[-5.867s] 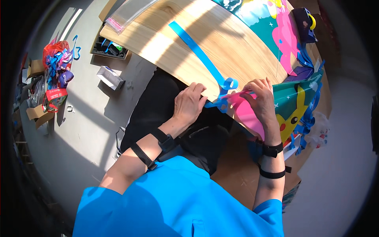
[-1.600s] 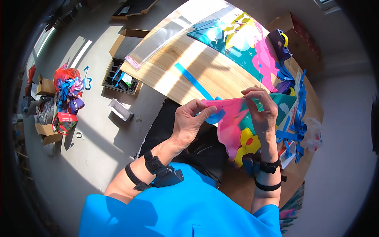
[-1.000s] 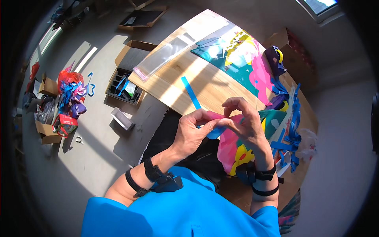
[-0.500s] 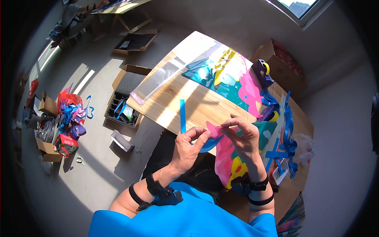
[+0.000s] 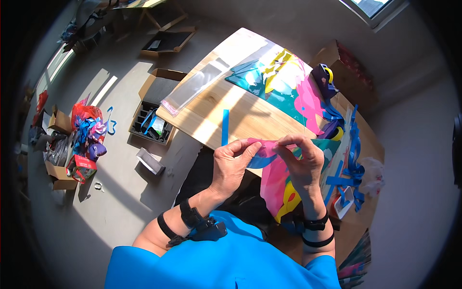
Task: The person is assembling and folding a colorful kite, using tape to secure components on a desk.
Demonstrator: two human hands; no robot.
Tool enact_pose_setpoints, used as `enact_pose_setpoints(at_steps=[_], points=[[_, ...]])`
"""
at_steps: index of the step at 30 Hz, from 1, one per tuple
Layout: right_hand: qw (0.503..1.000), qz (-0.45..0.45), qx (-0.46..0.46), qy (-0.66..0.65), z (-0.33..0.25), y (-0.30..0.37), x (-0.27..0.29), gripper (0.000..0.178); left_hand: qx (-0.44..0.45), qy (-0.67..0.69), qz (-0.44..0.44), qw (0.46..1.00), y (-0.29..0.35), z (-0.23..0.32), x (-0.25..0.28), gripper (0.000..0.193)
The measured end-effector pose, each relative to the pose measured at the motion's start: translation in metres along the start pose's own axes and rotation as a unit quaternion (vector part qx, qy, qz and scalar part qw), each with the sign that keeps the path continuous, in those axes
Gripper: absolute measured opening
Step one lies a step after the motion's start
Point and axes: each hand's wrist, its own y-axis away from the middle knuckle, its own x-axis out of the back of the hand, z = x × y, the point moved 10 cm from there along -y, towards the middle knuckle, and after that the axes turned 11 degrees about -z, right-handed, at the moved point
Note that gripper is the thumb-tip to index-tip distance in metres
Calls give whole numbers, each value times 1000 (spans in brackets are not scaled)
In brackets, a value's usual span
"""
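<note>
Currently | left fingers (image 5: 250,151) pinch multicoloured sheet (image 5: 271,185) | right fingers (image 5: 299,140) grip its edge

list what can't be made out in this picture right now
Head view: pinched part of the printed sheet, covered by the left hand.
Head view: part of the blue strip, hidden behind the left hand.
Head view: far table, cut off by the top edge.
Head view: contents of the white tray, too small.
</note>
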Motion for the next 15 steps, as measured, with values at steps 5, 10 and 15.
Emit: enact_pose_setpoints(at_steps=[5, 10, 15], points=[[999, -33, -18, 23, 3, 0, -19, 25, -4, 13, -17, 1000, 4, 1, -6, 21], [999, -36, -26, 27, -1, 1, -22, 29, -13, -74, -20, 997, 10, 15, -7, 24], [999, -34, -17, 38, -9, 0, -23, 31, 8, -90, -34, 995, 12, 16, -4, 27]])
